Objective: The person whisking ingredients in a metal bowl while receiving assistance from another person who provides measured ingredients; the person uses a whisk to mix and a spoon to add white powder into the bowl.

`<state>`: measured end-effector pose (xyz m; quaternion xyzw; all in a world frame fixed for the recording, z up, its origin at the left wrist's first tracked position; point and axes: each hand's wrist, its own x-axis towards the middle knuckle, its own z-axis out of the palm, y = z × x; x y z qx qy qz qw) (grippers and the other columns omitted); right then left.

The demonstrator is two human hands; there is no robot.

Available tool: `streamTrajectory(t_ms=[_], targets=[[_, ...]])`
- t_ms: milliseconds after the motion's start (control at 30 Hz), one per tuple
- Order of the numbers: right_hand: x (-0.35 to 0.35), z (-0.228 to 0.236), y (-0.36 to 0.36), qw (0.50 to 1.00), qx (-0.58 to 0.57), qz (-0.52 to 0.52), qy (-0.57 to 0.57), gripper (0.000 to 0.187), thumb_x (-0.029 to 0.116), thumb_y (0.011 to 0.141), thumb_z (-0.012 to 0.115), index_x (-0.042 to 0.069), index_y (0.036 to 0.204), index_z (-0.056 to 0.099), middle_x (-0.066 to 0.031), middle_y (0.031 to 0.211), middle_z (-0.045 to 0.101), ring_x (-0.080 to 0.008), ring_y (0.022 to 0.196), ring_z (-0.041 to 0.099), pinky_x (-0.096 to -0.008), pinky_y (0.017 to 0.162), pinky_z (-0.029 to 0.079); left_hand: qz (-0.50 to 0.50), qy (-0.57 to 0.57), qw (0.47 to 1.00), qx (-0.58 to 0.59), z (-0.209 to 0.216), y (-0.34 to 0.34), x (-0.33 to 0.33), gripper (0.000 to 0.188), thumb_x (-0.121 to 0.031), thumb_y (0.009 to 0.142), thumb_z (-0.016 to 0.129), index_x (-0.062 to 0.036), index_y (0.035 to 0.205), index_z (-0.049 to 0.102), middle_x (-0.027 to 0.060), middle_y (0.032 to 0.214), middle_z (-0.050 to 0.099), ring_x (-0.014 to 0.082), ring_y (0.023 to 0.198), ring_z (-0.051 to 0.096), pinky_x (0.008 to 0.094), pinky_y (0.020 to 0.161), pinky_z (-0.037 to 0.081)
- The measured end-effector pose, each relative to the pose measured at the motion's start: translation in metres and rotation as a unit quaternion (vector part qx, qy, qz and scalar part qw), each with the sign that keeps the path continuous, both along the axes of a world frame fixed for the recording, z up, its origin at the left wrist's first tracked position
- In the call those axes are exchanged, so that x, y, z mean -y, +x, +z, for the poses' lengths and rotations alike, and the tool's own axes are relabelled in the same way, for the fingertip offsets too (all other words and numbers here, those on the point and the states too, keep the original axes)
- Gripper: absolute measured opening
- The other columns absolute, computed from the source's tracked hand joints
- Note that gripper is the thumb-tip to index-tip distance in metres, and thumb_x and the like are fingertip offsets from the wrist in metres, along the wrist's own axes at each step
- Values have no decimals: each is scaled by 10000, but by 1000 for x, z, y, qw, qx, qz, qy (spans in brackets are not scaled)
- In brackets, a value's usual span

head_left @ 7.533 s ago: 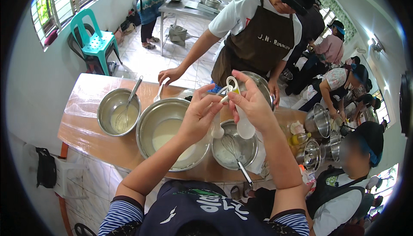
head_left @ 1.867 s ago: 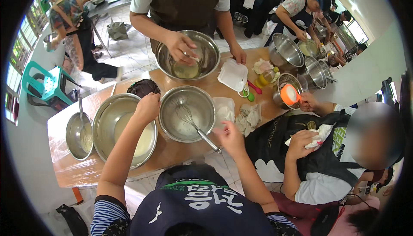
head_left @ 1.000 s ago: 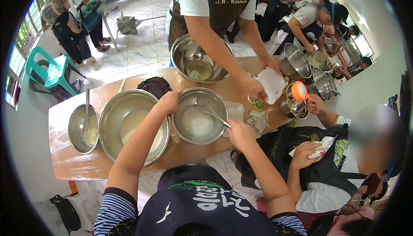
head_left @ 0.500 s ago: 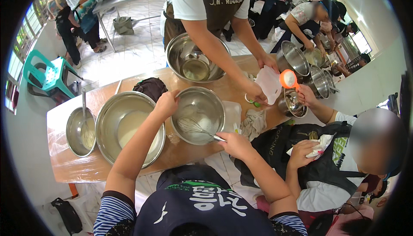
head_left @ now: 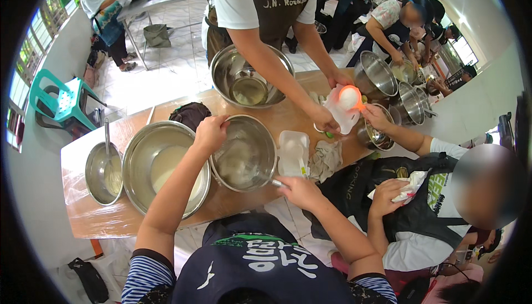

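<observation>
My left hand is closed on the far left rim of a steel mixing bowl that stands on the table. In that bowl lies a pale mixture, its surface blurred by motion. My right hand grips the handle of a whisk at the bowl's near right edge. The whisk's wires are smeared inside the bowl. Just left, partly behind my left forearm, is a larger steel bowl of pale batter. A smaller steel bowl with another whisk leaning in it sits at the far left.
Across the table, a co-worker holds a translucent container. Another person at right holds an orange scoop of white powder over it. A steel bowl, a white tray, a cloth and several bowls at right surround mine.
My right hand has moved the whisk, now blurred, within the bowl. The bowl has shifted left, uncovering more of the white tray. The orange scoop has moved left over the translucent container.
</observation>
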<state>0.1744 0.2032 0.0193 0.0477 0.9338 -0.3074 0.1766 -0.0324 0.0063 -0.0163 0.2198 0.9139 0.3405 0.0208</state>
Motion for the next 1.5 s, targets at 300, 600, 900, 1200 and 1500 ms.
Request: streamTrajectory(t_ms=[300,600,900,1200,1500], targets=[[7,-5,2,985,-24,-6,172,265,201,793,541,69,1022,529,-205,738,578,-353,685,594,-439,586,471,-17,-13,999,-25,-2,2,-5,237,-151,773,556,-80,990,619,163,863,611,328,819,578,410,717,453],[5,-19,17,998,-27,52,-11,323,208,795,543,84,1093,547,-199,828,603,-373,782,581,-444,691,451,-43,-15,996,-76,-2,1,-11,213,-160,777,536,-91,964,610,137,838,617,329,749,591,415,662,466],[7,-10,5,999,0,-34,10,328,213,798,535,113,1110,544,-216,863,598,-354,842,577,-436,726,450,-30,-37,998,-42,3,4,-8,228,-147,778,539,-93,987,613,145,879,612,323,803,582,411,696,461],[9,-12,0,996,35,-48,72,353,209,778,569,127,1122,555,-171,931,604,-347,865,571,-393,753,446,-24,-48,998,-25,5,9,-9,240,-146,774,550,-71,994,611,150,908,609,321,832,577,408,726,455],[7,-27,13,992,-101,44,-64,278,178,777,557,81,1037,545,-212,754,590,-370,724,583,-450,626,455,-14,-25,998,-64,1,10,-7,214,-151,780,538,-73,968,605,142,855,609,324,798,581,415,694,462]])
